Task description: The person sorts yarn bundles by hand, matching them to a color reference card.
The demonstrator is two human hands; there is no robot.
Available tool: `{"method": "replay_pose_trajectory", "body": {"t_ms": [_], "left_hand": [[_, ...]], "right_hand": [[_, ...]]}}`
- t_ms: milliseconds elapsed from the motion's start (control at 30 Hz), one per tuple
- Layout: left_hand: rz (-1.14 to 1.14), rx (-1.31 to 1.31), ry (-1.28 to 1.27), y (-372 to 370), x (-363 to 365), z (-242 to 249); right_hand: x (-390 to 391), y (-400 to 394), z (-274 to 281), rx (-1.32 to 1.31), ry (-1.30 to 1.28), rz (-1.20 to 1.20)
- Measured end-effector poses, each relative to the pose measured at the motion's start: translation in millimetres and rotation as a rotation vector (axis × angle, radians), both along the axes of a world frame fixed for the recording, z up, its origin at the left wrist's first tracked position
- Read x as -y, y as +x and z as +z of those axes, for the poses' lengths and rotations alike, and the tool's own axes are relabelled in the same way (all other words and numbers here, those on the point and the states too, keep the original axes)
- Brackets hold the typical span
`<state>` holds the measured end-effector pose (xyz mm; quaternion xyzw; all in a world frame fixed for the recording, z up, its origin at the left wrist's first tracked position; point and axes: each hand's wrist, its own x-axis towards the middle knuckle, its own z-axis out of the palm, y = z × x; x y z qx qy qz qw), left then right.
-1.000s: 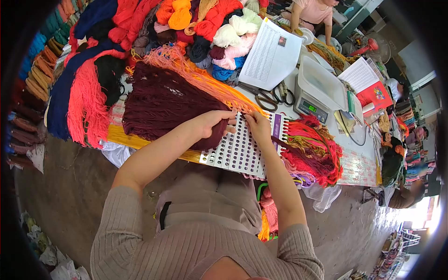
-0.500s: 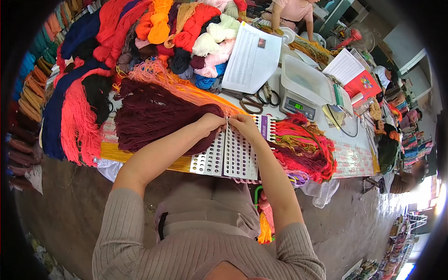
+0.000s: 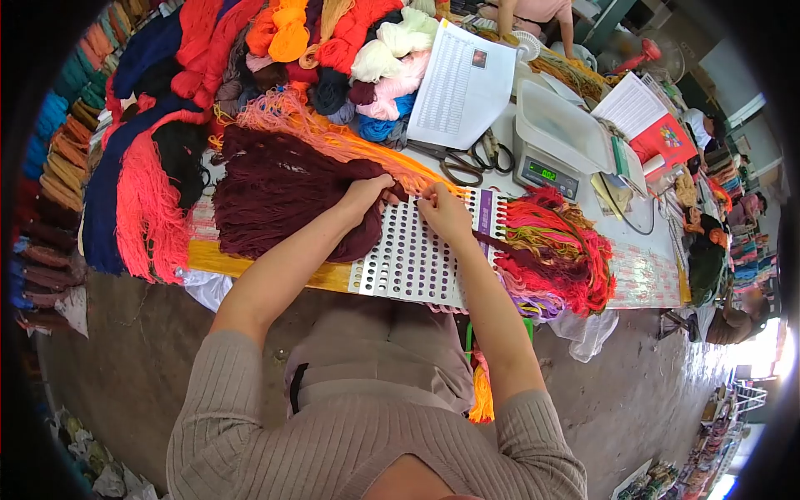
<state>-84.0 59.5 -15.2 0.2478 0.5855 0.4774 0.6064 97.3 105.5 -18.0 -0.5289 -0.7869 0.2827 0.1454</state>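
Note:
My left hand is closed on the gathered end of a dark maroon yarn hank, which spreads out to the left. To its right, my right hand has its fingers pinched together over the upper part of the white punched cards. What those fingers grip, if anything, is too small to see. Rows of round holes run down the cards, which lie side by side at the table's front edge. Red, olive and maroon threads hang from a purple-banded card on the right.
Orange yarn lies behind the maroon hank. Beyond are scissors, a printed sheet and a digital scale with a plastic tub. Coral yarn drapes over the table's left end. Another person is across the table.
My hands have moved apart: the left went left with the maroon yarn, the right slid right across the cards. The cards' upper part between them is now more exposed. The view shifted slightly.

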Motion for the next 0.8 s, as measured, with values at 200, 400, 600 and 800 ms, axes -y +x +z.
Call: {"method": "replay_pose_trajectory", "body": {"t_ms": [200,400,600,800], "left_hand": [[-0.01,-0.195,0.043,-10,-10,-34],[-0.095,0.736,0.206,-42,14,67],[-0.493,-0.214,0.04,11,1,14],[-0.482,-0.428,0.092,23,-9,-15]], "right_hand": [[7,-6,-4,0.049,0.097,-0.028],[15,-8,-1,0.035,0.171,-0.056],[22,-5,7,-0.196,0.133,-0.088],[16,-5,-19,-0.123,0.462,0.067]]}}
